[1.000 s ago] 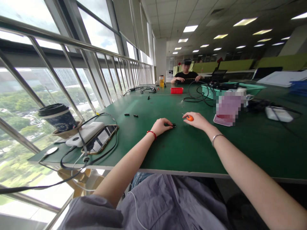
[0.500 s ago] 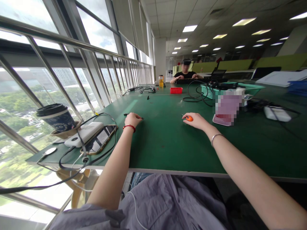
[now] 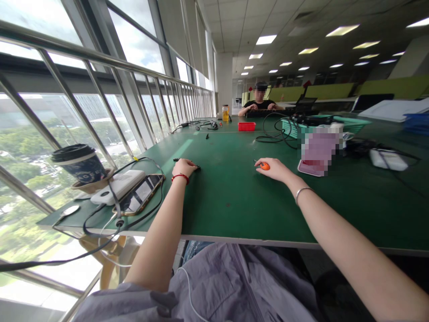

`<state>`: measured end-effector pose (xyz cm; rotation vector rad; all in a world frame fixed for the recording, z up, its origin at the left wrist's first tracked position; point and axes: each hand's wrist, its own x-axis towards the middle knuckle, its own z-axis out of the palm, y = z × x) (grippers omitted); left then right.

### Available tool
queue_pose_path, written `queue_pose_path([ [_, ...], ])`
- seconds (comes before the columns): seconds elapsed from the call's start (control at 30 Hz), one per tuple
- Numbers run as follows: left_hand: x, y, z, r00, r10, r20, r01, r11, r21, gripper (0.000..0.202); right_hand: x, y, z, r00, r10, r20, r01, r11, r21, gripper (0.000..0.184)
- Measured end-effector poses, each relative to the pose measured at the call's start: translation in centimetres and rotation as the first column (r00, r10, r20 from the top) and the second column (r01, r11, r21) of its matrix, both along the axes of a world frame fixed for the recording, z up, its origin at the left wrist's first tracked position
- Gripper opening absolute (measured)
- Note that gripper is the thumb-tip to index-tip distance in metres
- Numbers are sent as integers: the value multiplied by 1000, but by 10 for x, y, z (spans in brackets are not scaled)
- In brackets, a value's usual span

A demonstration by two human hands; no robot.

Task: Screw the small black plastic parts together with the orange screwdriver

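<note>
My left hand rests on the green table with its fingers curled over small black parts; a black piece pokes out on its far side. My right hand lies further right with its fingers closed on a small orange-handled tool whose thin tip points left. A red cord circles my left wrist and a metal bangle my right.
A lidded paper cup, a white power bank, a phone and cables lie at the left edge beside the window railing. A pink case, a teal basket and a red tray lie beyond. Another person sits at the far end.
My left hand has moved from the small black part near the tool leftward to the black parts further left, and has stayed there. My right hand has kept still on the orange tool.
</note>
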<state>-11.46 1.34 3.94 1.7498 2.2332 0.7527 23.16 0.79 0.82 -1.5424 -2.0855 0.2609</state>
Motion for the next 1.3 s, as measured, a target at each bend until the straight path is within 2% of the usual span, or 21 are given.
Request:
queue_pose_path([
  [0.3,-11,12,-10,999,-20,27,19,999,25,21,-1,-4,5,1000,-7,12,7,1000,-22,26],
  [0.7,-12,15,-13,997,-55,52,53,998,41,22,-4,-6,5,1000,-9,28,9,1000,6,25],
  [1.07,-10,13,-11,999,-44,10,43,999,22,19,-3,-5,4,999,-2,32,3,1000,-20,26],
  [1.3,-21,26,-16,981,-116,156,110,993,45,16,-3,-6,4,999,-1,54,1,1000,-4,27],
])
